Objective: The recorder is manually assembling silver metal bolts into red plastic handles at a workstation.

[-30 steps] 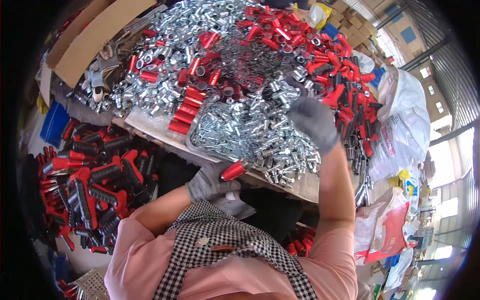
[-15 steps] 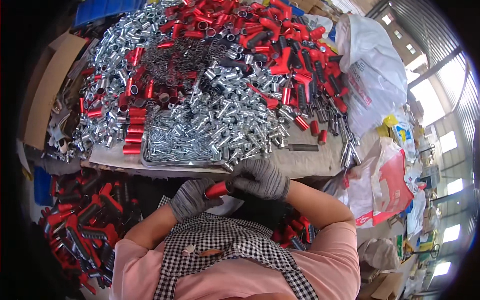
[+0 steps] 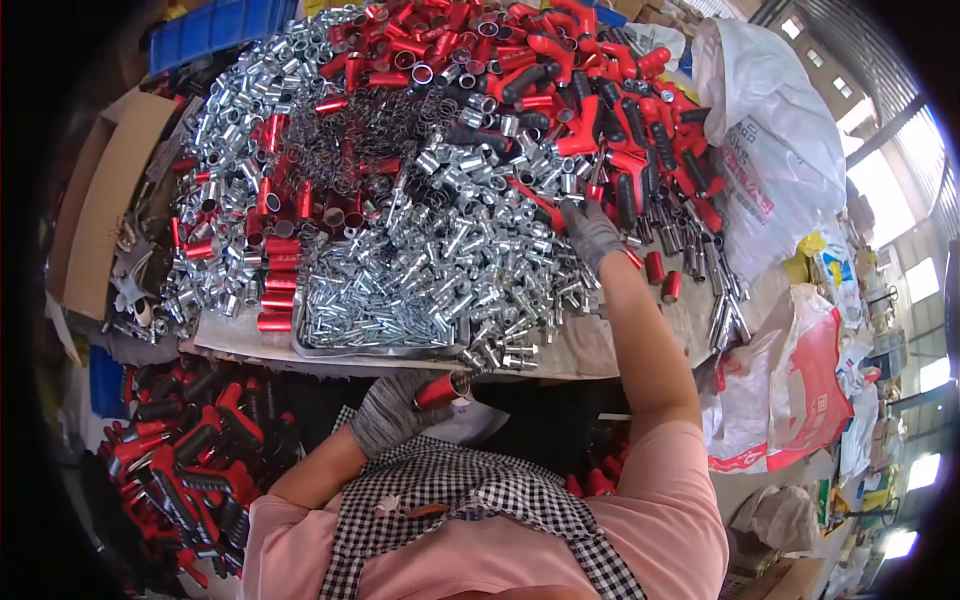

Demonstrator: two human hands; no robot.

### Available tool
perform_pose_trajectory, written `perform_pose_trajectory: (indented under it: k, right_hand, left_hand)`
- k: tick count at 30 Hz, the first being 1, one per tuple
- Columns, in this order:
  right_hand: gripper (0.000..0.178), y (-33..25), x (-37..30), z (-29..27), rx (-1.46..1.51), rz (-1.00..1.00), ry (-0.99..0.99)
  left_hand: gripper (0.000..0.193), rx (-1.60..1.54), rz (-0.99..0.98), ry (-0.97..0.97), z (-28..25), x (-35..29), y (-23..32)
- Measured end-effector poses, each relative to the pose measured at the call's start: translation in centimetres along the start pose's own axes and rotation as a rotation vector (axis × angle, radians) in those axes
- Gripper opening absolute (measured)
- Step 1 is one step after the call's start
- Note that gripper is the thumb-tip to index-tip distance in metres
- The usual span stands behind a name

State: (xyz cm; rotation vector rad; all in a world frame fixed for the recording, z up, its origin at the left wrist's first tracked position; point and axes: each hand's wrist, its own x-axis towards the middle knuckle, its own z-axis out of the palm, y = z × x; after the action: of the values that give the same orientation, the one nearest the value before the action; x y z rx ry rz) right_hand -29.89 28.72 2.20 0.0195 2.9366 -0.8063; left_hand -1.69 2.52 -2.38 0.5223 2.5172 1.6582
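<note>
My left hand (image 3: 392, 412), in a grey knit glove, is closed around a red metal sleeve (image 3: 436, 392) just off the table's front edge. A dark round end of the sleeve faces up and to the right. Far to the right, my gloved right hand (image 3: 592, 232) is stretched out over the pile, its fingers extended beside silver fittings (image 3: 500, 225) and red-and-black pistol-shaped handles (image 3: 628, 180). The fingertips meet the parts there, and I see nothing held in them. A metal tray (image 3: 380, 350) of small silver pins lies ahead of my left hand.
Dark wire springs (image 3: 350, 135) lie mid-pile, with silver rings (image 3: 225, 125) to the left. Several red sleeves (image 3: 275, 322) line the tray's left side. More red-and-black handles (image 3: 190, 450) are heaped below left. A white sack (image 3: 775, 140) and cardboard box (image 3: 110, 200) flank the table.
My right hand has left the red sleeve and reached forward and right into the pile. My left hand still holds the sleeve. The whole view has shifted slightly.
</note>
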Motion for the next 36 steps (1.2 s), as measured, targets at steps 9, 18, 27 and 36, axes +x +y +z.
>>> perform_pose_trajectory:
  k: [9,18,27,36]
  right_hand:
    - [0.037,3.2,8.1,4.2,0.834,0.176,0.006]
    - [0.073,-2.5,4.1,2.9,0.245,-0.016,-0.008]
    - [0.087,-8.3,3.0,2.5,0.054,0.049,-0.172]
    - [0.081,-9.7,7.2,2.6,0.050,0.362,0.271]
  left_hand:
    - [0.056,-0.007,-0.063,-0.112,0.5,0.5,-1.1]
    - [0.047,-0.010,-0.013,0.088,1.2,-2.2,-1.7]
    - [0.043,0.160,-0.054,0.060,-0.7,-3.6,1.0]
    - [0.042,0.159,-0.169,0.117,-1.9,-6.6,0.9]
